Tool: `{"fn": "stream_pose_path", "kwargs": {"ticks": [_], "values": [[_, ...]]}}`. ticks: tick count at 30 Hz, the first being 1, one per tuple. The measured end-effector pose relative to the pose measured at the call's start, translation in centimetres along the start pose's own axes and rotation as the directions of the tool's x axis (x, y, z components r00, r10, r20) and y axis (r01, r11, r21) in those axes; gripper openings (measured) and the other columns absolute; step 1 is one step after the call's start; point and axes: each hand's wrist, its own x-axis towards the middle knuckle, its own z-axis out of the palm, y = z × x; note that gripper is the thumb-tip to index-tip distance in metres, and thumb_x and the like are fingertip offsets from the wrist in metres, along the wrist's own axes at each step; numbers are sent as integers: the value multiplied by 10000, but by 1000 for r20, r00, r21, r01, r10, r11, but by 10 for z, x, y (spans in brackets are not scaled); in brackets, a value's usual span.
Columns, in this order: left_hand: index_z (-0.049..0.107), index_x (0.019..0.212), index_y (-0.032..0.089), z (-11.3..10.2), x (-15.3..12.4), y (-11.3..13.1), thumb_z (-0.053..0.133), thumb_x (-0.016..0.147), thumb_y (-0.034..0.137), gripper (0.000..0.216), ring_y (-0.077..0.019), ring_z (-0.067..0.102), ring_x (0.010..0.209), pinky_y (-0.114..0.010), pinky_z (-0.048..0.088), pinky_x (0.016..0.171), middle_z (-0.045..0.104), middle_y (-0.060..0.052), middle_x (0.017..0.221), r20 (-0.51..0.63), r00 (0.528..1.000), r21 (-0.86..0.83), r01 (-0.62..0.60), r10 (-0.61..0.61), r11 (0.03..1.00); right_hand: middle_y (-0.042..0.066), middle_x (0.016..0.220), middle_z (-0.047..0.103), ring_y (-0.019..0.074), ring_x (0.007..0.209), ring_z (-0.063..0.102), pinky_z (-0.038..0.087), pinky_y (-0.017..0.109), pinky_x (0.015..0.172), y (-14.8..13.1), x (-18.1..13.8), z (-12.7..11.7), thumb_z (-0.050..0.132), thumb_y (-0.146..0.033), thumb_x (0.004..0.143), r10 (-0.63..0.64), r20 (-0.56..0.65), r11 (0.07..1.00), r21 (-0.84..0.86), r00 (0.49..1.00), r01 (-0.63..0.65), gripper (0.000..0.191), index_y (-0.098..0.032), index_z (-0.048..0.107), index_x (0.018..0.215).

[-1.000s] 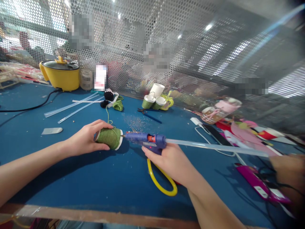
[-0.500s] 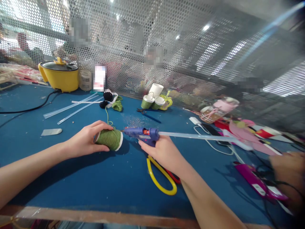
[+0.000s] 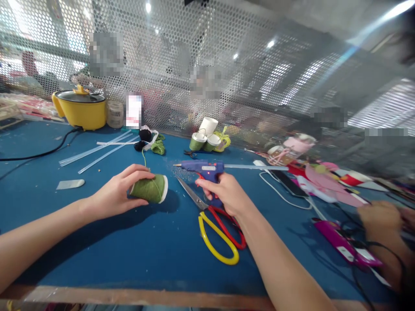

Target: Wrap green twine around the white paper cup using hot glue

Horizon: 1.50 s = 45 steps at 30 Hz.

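My left hand [image 3: 118, 193] is wrapped around a paper cup covered in green twine [image 3: 149, 189], which lies on its side on the blue table [image 3: 136, 246]. A strand of green twine runs from the cup back to a small bundle [image 3: 158, 147]. My right hand [image 3: 227, 193] grips a blue hot glue gun [image 3: 203, 167] with a clear glue stick poking out of its back. The nozzle points left, a short way behind and to the right of the cup, not touching it. Scissors [image 3: 216, 226] with yellow and red handles lie just under my right hand.
A yellow electric pot [image 3: 81, 110] and a jar stand at the back left, with clear glue sticks [image 3: 97, 151] lying nearby. More twine-wrapped cups [image 3: 207, 137] sit by the perforated screen. At the right are cables, a magenta tool [image 3: 346, 246], pink craft pieces and another person's hand [image 3: 379, 218].
My right hand has drawn the glue gun back and away from the cup's rim, uncovering the scissors' blades. My left hand still holds the cup in the same place.
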Motion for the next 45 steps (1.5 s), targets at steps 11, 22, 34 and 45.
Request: {"fn": "stream_pose_path", "kwargs": {"ticks": [11,22,34,45], "values": [[405,1149,210,0,-1,2,570,798,192,388,-246,465,1087,-393,446,909,410,-114,1165,-65,994,63,-79,83,995,35,531,586,70,436,464,376,189,439,38,43,-12,564,-350,759,99,-103,991,-77,990,-107,302,-118,567,565],[430,1151,207,4,-1,-1,572,788,178,391,-251,478,1081,-398,463,899,417,-114,1169,-54,995,65,-75,79,995,-10,379,459,71,335,432,350,200,396,52,63,-15,471,-370,832,120,-248,941,-281,961,-190,448,-174,441,430],[419,1165,207,4,-1,0,564,794,179,400,-245,477,1080,-390,465,895,409,-117,1176,-12,998,52,-68,69,996,109,885,608,232,943,543,378,343,837,11,41,5,595,-284,756,-208,-172,785,-617,963,59,138,-167,596,683],[231,1322,234,9,-4,1,578,784,181,642,-243,478,1091,-398,463,890,432,-123,1199,52,995,46,-84,81,995,31,801,542,181,836,484,410,326,771,-31,-11,64,694,-234,695,-500,242,672,-497,831,549,151,-178,555,711]]}}
